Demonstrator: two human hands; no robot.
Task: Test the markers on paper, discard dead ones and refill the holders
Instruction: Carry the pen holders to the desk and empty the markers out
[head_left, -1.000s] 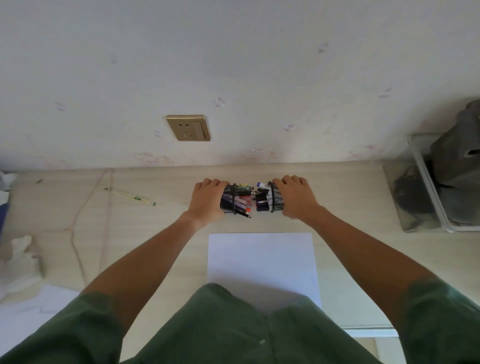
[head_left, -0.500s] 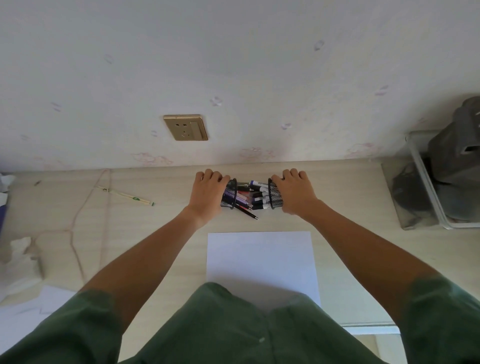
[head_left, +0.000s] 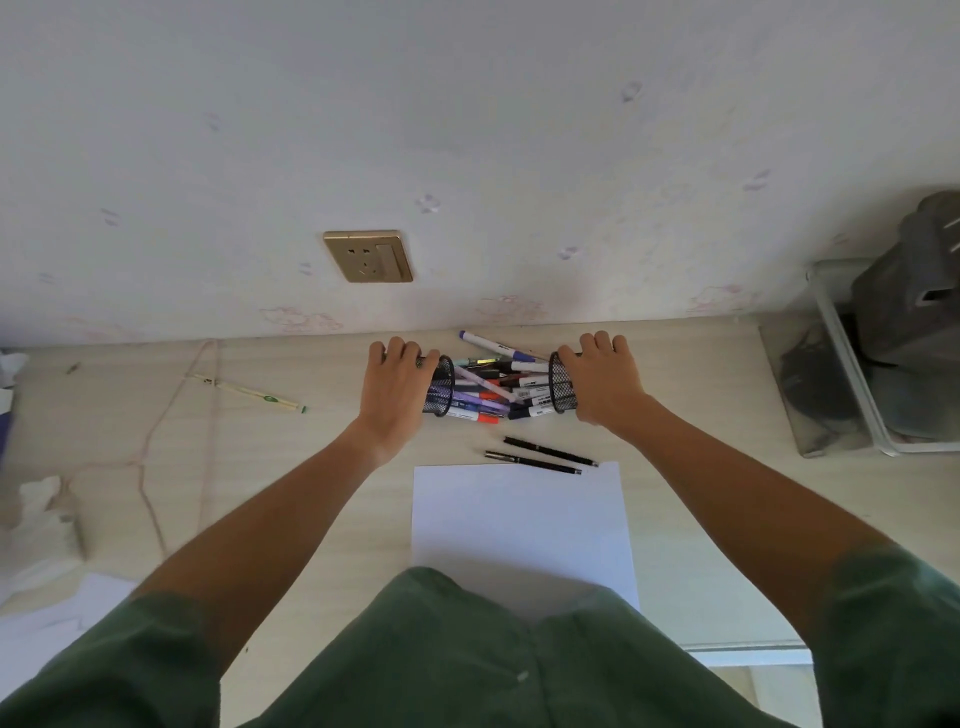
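Observation:
Two black mesh holders lie on their sides on the desk, mouths facing each other. My left hand (head_left: 393, 383) grips the left holder (head_left: 440, 387); my right hand (head_left: 607, 382) grips the right holder (head_left: 562, 382). A pile of markers (head_left: 493, 391) spills between the two mouths. One white marker with a purple cap (head_left: 493, 346) lies behind the pile near the wall. Two black pens (head_left: 540, 456) rest on the desk just behind the white sheet of paper (head_left: 519, 525).
A gold wall socket (head_left: 369, 256) is above the desk. A wooden stick (head_left: 249, 393) and a pinkish cord (head_left: 156, 447) lie at left, with crumpled tissue (head_left: 39, 499) further left. A clear bin with dark items (head_left: 852, 384) stands at right.
Both holders have been pulled apart and tipped flat, and the markers have spilled out between them. Two black pens rolled out toward the paper, and one marker slid toward the wall.

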